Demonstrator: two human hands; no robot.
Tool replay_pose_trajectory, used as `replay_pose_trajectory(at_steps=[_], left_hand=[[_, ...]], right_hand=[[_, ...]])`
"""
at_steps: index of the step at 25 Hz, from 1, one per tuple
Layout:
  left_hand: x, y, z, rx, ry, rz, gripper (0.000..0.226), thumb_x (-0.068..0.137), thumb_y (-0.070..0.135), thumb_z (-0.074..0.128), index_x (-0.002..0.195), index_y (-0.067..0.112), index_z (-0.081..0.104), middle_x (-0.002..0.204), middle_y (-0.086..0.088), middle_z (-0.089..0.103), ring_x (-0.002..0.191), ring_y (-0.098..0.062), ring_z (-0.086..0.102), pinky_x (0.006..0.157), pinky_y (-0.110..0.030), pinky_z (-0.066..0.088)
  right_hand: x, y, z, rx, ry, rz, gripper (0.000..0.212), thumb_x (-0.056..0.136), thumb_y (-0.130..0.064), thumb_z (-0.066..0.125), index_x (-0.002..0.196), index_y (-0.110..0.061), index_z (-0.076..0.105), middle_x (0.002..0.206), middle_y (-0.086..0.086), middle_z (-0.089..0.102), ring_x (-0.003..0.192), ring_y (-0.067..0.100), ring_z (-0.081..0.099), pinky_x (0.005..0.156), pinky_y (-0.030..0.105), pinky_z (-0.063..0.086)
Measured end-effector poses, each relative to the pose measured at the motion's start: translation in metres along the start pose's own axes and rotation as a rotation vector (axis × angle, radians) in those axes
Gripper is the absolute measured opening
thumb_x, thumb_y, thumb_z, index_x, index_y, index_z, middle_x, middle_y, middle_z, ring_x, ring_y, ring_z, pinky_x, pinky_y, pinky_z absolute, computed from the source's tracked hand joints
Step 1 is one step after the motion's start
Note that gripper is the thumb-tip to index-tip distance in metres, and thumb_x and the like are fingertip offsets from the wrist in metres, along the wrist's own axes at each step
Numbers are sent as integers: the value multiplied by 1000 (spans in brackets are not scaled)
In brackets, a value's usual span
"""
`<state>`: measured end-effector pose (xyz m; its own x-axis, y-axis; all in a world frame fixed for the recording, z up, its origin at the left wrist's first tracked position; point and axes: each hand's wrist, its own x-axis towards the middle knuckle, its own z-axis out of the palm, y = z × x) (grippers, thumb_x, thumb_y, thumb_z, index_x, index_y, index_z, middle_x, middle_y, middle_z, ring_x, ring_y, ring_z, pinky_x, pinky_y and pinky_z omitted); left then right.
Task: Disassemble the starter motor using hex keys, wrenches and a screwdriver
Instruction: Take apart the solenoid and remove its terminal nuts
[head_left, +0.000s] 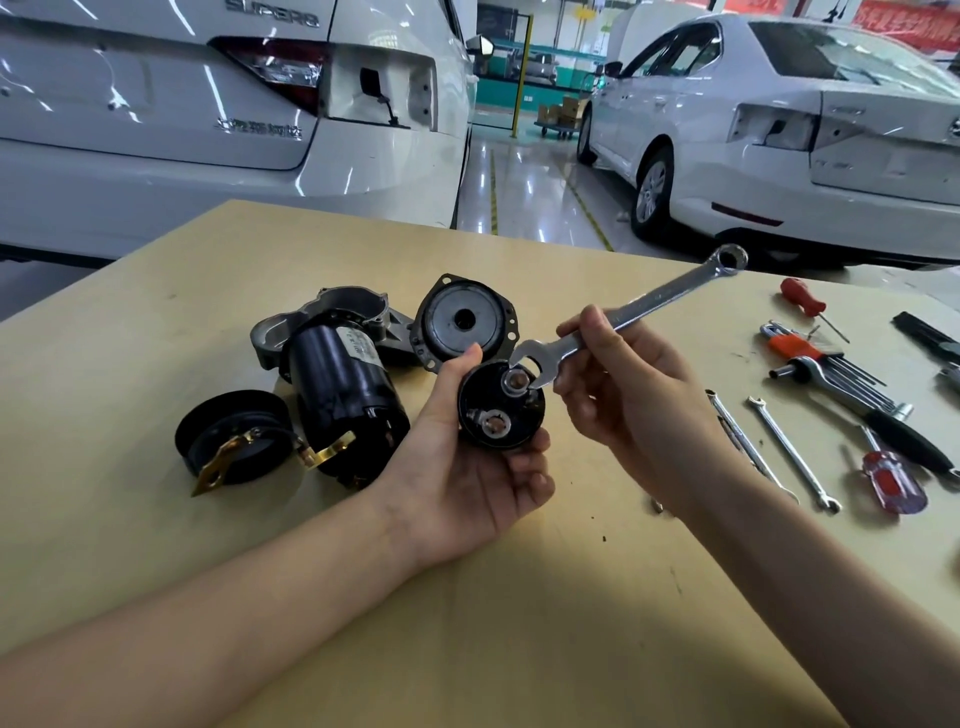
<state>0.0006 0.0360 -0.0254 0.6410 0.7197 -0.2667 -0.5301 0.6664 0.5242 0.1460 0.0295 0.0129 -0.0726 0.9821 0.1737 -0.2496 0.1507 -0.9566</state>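
Head view: left hand (467, 467) hides solenoid (501, 410) body; wrench (623, 317) on nut.

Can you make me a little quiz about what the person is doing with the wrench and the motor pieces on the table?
1. True or false: the left hand holds the round black cap up off the table.
2. Which end of the big wrench sits at the cap's upper nut? A) ring end B) open end C) neither
3. Fill in: the hex key set lies to the ____ of the right hand.

Key: 1 true. 2 B. 3 right.
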Motion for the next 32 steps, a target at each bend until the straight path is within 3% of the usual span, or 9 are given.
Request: replay_pose_trajectory(at_steps=[3, 7, 13, 17, 19, 21, 24, 28, 32], left_hand=[[0, 0, 1, 17, 6, -9, 55, 71, 62, 62, 86, 9, 55, 64, -8, 54, 46, -15, 42, 48, -24, 46], [1, 0, 1, 8, 34, -16, 55, 73, 60, 62, 87, 8, 53, 63, -8, 53, 45, -15, 42, 47, -24, 46], [0, -1, 3, -27, 37, 2, 63, 58, 58, 66, 93, 8, 49, 62, -9, 51, 46, -15, 39, 47, -23, 44], [0, -1, 2, -53, 40, 1, 62, 66, 61, 62, 92, 6, 50, 62, -10, 52, 46, -15, 38, 46, -23, 44], [-1, 0, 1, -41, 30, -8, 58, 62, 54, 68, 92, 7, 50, 63, -9, 52, 46, -15, 38, 47, -23, 43], [-1, 1, 0, -35, 22, -5, 53, 68, 54, 65, 90, 8, 50, 63, -8, 52, 46, -16, 39, 47, -24, 44], [0, 1, -1, -23, -1, -8, 49, 73, 56, 61, 87, 9, 51, 62, -8, 54, 46, -15, 40, 48, -24, 45], [1, 1, -1, -21, -33, -7, 49, 74, 56, 59, 86, 10, 52, 63, -8, 54, 48, -15, 41, 50, -24, 46], [0, 0, -1, 9, -49, 8, 47, 79, 58, 56, 86, 12, 53, 64, -7, 54, 49, -14, 41, 51, -24, 46]], right_hand=[[2, -6, -2, -82, -35, -14, 23, 84, -38, 56, 76, -18, 65, 56, 5, 58, 37, 11, 42, 36, 14, 28], [27, -23, 13, -448, -133, -124, 29, 97, -27, 50, 73, -13, 59, 43, -4, 44, 33, 7, 31, 35, 14, 24], [61, -42, 53, -999, -673, -91, 31, 95, -30, 55, 70, -14, 63, 49, -9, 45, 41, 3, 33, 42, 11, 27], [63, -50, 61, -1121, -791, -121, 30, 95, -31, 55, 73, -14, 65, 56, 4, 47, 46, 10, 35, 43, 16, 29], [56, -45, 53, -828, -581, -216, 28, 97, -24, 52, 77, -9, 64, 51, 1, 44, 41, 7, 34, 39, 15, 29], [38, -36, 34, -423, -195, -257, 26, 97, -22, 53, 75, -11, 63, 45, -6, 44, 35, 5, 36, 34, 15, 26], [2, -21, 5, 66, 132, -106, 20, 85, -27, 60, 73, -12, 65, 50, -1, 55, 34, 7, 45, 31, 15, 30], [-22, -3, -5, 214, 268, 44, 17, 75, -25, 62, 75, -8, 64, 52, 4, 61, 35, 7, 51, 36, 13, 40], [-23, 2, 6, 203, 199, 16, 18, 76, -24, 61, 78, -7, 62, 53, 6, 62, 36, 8, 52, 36, 15, 40]])
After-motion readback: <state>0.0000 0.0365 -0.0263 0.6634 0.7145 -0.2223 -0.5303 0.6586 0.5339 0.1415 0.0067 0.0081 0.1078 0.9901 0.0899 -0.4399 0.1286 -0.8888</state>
